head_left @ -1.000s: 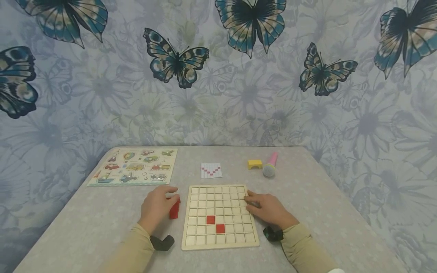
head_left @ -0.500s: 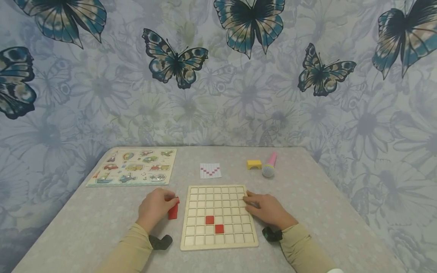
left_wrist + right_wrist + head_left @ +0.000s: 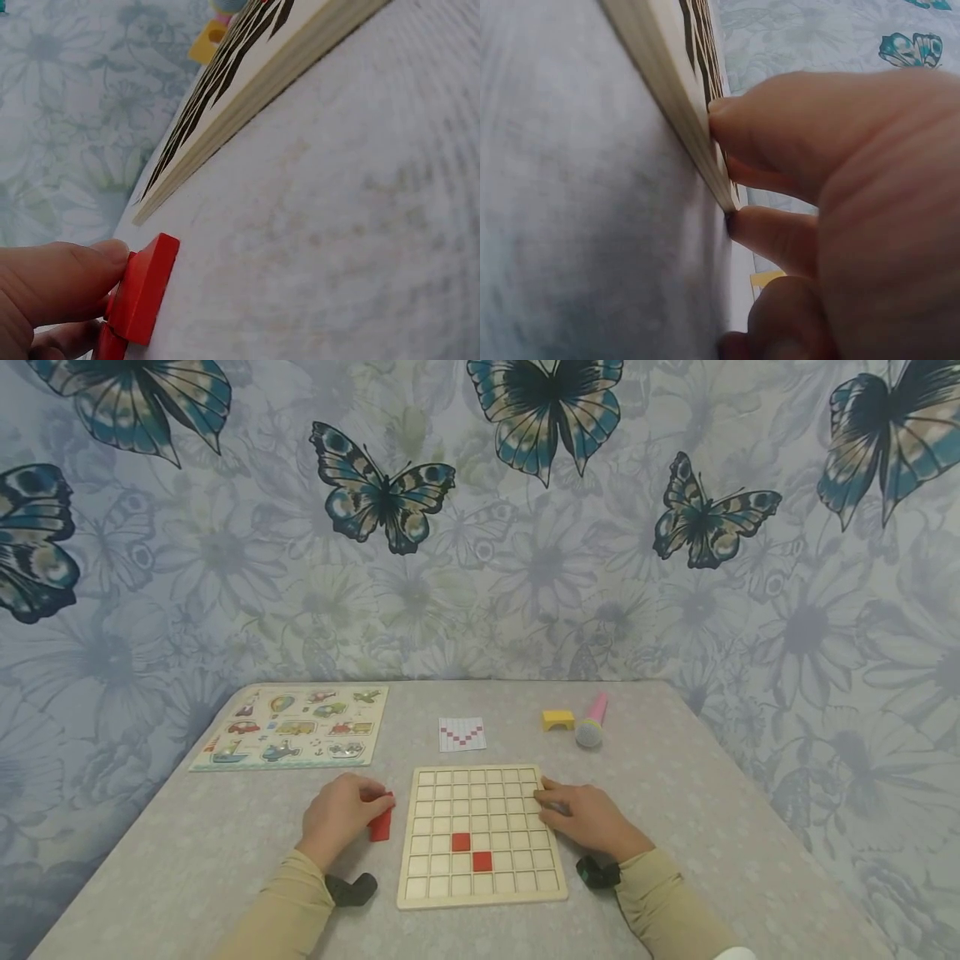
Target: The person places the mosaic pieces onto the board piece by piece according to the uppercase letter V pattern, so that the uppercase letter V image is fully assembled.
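My left hand [image 3: 339,818] is left of the wooden grid board [image 3: 420,892], its thumb and fingers pinching a small red square tile [image 3: 124,279]. Against it, in the left wrist view, leans a thicker-looking red tile [image 3: 150,292]; more red shows below, partly hidden by the fingers. On the board, two red tiles lie in neighbouring rows, one at the left [image 3: 461,842] and one lower right [image 3: 482,862]. Across the board, my right hand [image 3: 592,818] rests its thumb and fingertips on the right edge, with the other fingers bent underneath in the right wrist view.
Behind the board lies a white card [image 3: 462,735] with a V of red squares. A yellow arch block [image 3: 558,720] and a pink toy microphone [image 3: 591,727] lie at the back right. A picture puzzle board [image 3: 292,727] covers the back left of the table [image 3: 712,810].
The left thumb and fingers have closed together at the top of the red tiles, and that hand has shifted slightly left. The right hand and the board stay in place.
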Demonstrator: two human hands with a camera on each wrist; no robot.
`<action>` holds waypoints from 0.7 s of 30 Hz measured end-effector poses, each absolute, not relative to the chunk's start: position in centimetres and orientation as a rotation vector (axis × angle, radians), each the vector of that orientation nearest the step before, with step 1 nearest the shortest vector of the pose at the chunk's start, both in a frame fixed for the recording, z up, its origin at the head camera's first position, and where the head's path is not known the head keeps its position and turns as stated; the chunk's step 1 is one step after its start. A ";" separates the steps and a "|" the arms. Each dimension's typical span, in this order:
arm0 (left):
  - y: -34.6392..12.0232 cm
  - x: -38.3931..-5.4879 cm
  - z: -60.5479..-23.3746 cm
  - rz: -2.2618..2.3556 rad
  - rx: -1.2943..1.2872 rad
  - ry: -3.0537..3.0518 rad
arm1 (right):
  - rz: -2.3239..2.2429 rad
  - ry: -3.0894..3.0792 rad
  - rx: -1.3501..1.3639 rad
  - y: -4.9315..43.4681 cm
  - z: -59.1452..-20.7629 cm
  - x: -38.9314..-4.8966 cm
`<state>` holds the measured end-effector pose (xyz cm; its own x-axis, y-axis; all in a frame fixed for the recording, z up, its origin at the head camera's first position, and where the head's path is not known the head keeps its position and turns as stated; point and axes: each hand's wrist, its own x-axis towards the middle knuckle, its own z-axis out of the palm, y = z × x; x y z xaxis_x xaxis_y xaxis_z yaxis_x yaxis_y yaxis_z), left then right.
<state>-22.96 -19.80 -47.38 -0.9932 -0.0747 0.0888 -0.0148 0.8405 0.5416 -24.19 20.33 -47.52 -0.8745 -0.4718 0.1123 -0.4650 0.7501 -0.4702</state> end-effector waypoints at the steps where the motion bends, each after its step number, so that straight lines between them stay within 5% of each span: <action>1: -19.8 -23.0 -47.3 -0.856 0.071 -2.913 | -0.778 2.928 -0.782 20.3 -47.5 -24.2; 21: -19.5 -22.8 -47.4 -0.897 0.046 -2.871 | -0.768 2.938 -0.790 20.5 -47.7 -24.3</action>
<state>-22.79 -19.55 -47.43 -0.9907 -0.0685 0.1178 0.0107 0.8224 0.5688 -24.34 20.47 -47.75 -0.8734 -0.4720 0.1200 -0.4703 0.7535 -0.4594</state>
